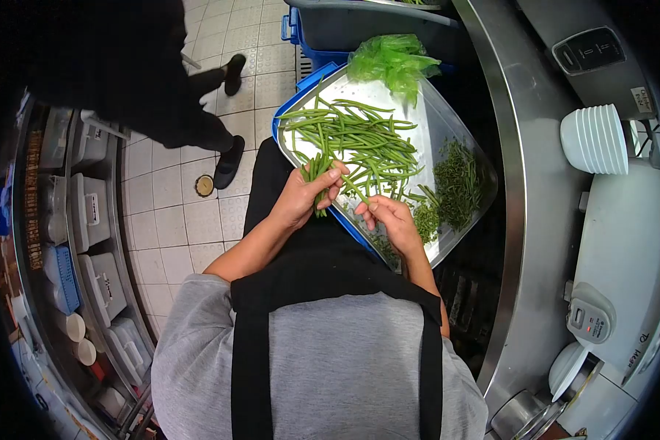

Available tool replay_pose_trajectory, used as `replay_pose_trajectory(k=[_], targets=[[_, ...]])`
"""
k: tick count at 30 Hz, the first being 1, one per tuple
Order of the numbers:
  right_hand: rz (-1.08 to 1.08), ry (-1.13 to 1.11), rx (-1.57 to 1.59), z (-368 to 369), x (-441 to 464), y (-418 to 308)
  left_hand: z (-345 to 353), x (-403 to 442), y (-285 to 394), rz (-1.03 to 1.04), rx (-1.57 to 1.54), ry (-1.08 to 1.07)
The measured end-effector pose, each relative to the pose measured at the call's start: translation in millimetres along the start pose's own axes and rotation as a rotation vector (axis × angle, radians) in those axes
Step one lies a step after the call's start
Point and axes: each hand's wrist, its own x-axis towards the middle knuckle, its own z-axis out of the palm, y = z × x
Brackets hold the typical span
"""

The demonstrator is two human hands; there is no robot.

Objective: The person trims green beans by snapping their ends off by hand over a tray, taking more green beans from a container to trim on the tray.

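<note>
My left hand is closed round a bunch of green beans above the near left edge of a metal tray. One bean slants from that bunch to my right hand, whose thumb and fingers pinch its lower end. Loose long green beans lie in a heap across the tray beyond my hands. On the tray's right side sits a dark green pile of small trimmed pieces, with a lighter small pile beside my right hand. A crumpled green plastic bag rests at the far edge.
Another person's legs and dark shoes are on the tiled floor at the upper left. Shelves with lidded containers line the left. A steel counter runs along the right, bearing stacked white bowls and a rice cooker.
</note>
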Motion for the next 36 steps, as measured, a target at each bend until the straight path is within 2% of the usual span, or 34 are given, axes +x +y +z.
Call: replay_pose_trajectory(k=[2,5,8,9,12,14,16,17,20,21,23,29,31,32,33,36], targets=[[0.059,0.063,-0.091,-2.4,1.4,4.6,-0.4,-3.2,-0.1,0.011,0.101,-0.048],[-0.335,0.454,-0.728,-0.9,8.4,6.2,8.6,-12.2,7.9,0.076,0.237,-0.120],[-0.278,0.630,-0.891,-16.0,16.3,-1.6,9.2,-10.8,11.1,0.131,0.225,-0.114],[-0.282,0.641,-1.003,-17.0,18.0,-0.8,5.8,-7.9,12.6,0.128,0.196,-0.096],[-0.083,0.536,-1.177,-8.7,15.7,0.0,4.8,-1.7,14.7,0.111,0.159,-0.052],[-0.141,0.506,-1.211,-8.2,14.5,10.9,0.6,1.4,6.8,0.070,0.157,-0.018],[-0.154,0.490,-1.202,-6.2,14.2,14.7,-1.6,4.3,2.8,0.024,0.377,-0.038],[-0.151,0.501,-1.229,-6.0,9.6,14.2,-1.0,6.2,-4.5,0.119,0.532,-0.037],[-0.358,0.523,-1.310,-2.8,-8.8,0.3,9.8,10.6,-13.8,0.394,0.924,-0.137],[-0.431,0.512,-1.291,-1.4,-14.6,-4.9,13.5,11.6,-14.9,0.486,1.041,-0.187],[-0.577,0.491,-1.252,-0.4,-24.8,-14.6,19.6,15.6,-22.7,0.506,1.141,-0.276],[-0.583,0.547,-1.216,1.0,-29.1,-22.1,26.6,11.8,-19.5,0.474,1.197,-0.309],[-0.451,0.558,-0.860,2.3,-27.0,-17.8,26.0,10.2,-23.5,0.476,1.128,-0.316],[-0.383,0.556,-0.683,2.9,-25.1,-13.9,26.7,9.8,-23.8,0.408,1.074,-0.305],[-0.452,0.565,-0.626,-2.4,-19.9,-7.8,28.0,9.8,-24.1,0.342,1.019,-0.293],[-0.391,0.578,-0.305,-4.3,-10.7,2.9,30.3,8.8,-19.4,0.090,0.786,-0.254]])
